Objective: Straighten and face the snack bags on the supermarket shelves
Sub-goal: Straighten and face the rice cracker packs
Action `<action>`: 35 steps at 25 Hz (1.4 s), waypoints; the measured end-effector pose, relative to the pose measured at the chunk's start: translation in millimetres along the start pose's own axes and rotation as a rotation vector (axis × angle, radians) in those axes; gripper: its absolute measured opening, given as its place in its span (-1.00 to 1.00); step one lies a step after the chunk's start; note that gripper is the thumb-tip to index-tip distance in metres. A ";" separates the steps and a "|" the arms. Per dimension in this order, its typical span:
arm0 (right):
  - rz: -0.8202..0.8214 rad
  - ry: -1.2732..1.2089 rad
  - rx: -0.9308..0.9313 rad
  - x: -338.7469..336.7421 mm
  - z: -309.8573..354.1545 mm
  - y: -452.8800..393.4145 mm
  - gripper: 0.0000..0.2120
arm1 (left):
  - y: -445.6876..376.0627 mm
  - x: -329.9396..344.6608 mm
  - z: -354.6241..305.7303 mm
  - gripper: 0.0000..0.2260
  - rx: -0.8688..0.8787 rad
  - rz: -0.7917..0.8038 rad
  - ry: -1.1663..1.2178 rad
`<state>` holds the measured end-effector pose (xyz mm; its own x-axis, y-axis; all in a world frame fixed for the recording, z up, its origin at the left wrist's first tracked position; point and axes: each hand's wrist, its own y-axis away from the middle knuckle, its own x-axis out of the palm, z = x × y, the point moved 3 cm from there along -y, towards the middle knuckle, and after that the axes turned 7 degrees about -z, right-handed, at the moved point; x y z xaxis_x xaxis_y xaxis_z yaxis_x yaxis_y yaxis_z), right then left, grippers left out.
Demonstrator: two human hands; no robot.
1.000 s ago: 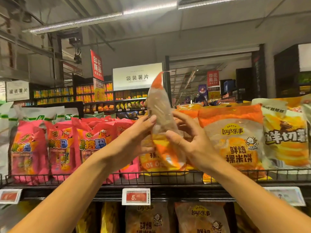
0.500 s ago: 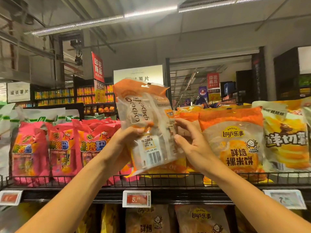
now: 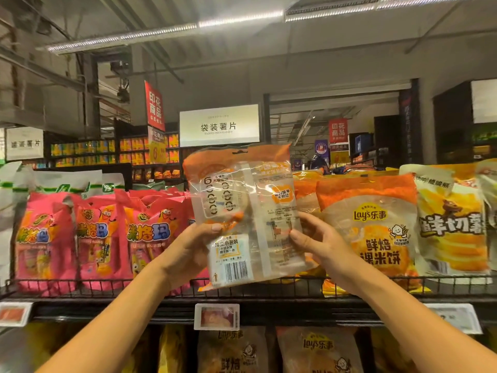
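i've turned the snack bag from edge-on to back-out — left hand and right hand both grasping it above the shelf rail — front not facing yet.

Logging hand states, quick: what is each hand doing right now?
Left hand: holds the left side of the orange snack bag.
Right hand: holds the right side of that bag.

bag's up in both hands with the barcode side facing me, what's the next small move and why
Probably turn the bag half round so its front faces out. Left hand and right hand grip its sides, and the barcode back shows, while the Lay's bag beside it shows its front.
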<state>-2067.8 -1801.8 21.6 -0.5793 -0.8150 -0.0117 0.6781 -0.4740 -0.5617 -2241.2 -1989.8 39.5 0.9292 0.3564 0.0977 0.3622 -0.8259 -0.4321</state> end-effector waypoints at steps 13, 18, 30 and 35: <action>-0.040 0.097 -0.112 6.7 2.0 2.5 -0.48 | -3.1 -12.9 -5.5 -0.54 0.100 -0.098 -0.051; -0.078 0.175 -0.207 16.6 10.7 3.3 -0.55 | -0.1 -12.1 -19.3 -0.58 0.126 -0.120 -0.086; -0.021 0.489 -0.238 15.7 -1.6 14.7 -0.50 | 10.3 -12.4 -19.0 -0.59 0.176 0.066 -0.175; -0.022 0.445 -0.206 9.7 -5.1 15.4 -0.47 | 10.2 -10.7 -19.8 -0.60 0.145 -0.011 -0.164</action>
<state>-2065.2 -1815.3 8.6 -0.7601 -0.5626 -0.3252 0.5858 -0.3768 -0.7175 -2246.0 -2010.7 51.8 0.8968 0.4406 -0.0389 0.3466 -0.7546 -0.5572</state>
